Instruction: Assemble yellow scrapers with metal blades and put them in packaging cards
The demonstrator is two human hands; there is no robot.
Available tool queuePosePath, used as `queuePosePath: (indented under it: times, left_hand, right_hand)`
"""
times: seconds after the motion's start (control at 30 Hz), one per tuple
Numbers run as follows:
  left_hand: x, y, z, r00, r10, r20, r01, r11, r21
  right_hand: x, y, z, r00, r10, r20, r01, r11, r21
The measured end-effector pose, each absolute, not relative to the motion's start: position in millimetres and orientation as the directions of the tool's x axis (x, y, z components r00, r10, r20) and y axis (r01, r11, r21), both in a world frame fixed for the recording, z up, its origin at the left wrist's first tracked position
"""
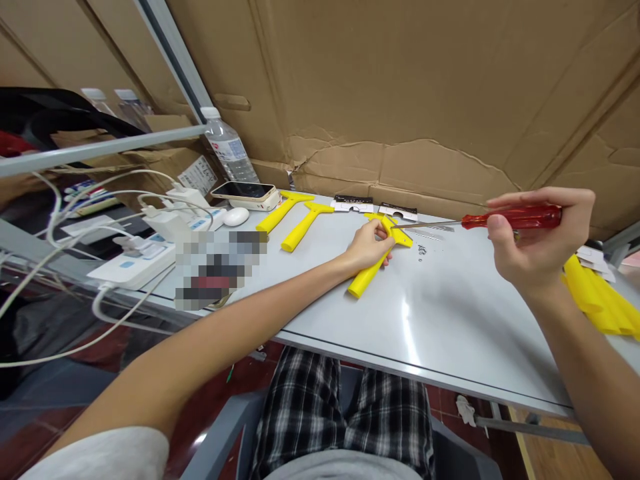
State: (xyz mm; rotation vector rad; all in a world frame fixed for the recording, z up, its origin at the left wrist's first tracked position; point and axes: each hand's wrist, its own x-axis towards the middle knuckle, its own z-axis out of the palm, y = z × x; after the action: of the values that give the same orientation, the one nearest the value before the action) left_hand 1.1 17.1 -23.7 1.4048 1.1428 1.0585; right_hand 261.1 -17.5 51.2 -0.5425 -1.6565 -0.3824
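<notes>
My left hand [371, 245] is closed around the neck of a yellow scraper [369, 275], which rests on the table with its handle toward me. In my right hand [535, 237] is a screwdriver with a red handle [515, 218], held nearly level. Its shaft [435, 224] points left and the tip meets the scraper's head, though the exact contact is too small to make out. Just right of the head lie thin metal blades [425, 235] and a small cluster of dark screws [421, 252]. Two more yellow scrapers [305, 227] lie to the left.
Black-and-white blade packets [353, 204] lie at the back. More yellow scraper parts [600, 297] are piled at the right edge. On the left are a phone [245, 191] on a box, a white mouse [236, 217], a water bottle [230, 150] and a power strip [135, 263] with cables.
</notes>
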Motion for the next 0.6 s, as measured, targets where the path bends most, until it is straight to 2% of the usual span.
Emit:
queuePosePath:
  times: [0.1, 0.23, 0.43, 0.6]
  left_hand:
    - [1.4, 16.6, -22.7, 0.171, 0.985, 0.032, 0.113, -0.052, 0.992]
    - [1.2, 15.1, -21.0, 0.178, 0.984, 0.028, 0.099, -0.046, 0.994]
    - [1.5, 12.7, -17.6, 0.177, 0.984, 0.023, 0.109, -0.043, 0.993]
    - [1.9, 14.3, -19.1, 0.159, 0.987, 0.007, 0.119, -0.026, 0.993]
  right_hand:
    - [258.7, -18.5, 51.6, -0.144, 0.153, 0.978, 0.468, 0.881, -0.069]
    - [259.3, -20.7, 50.7, -0.128, 0.225, 0.966, 0.545, 0.83, -0.121]
    - [267.3, -17.0, 50.8, -0.064, 0.101, 0.993, 0.682, 0.73, -0.03]
    - [265.8, -21.3, 53.6, -0.112, 0.18, 0.977, 0.622, 0.78, -0.072]
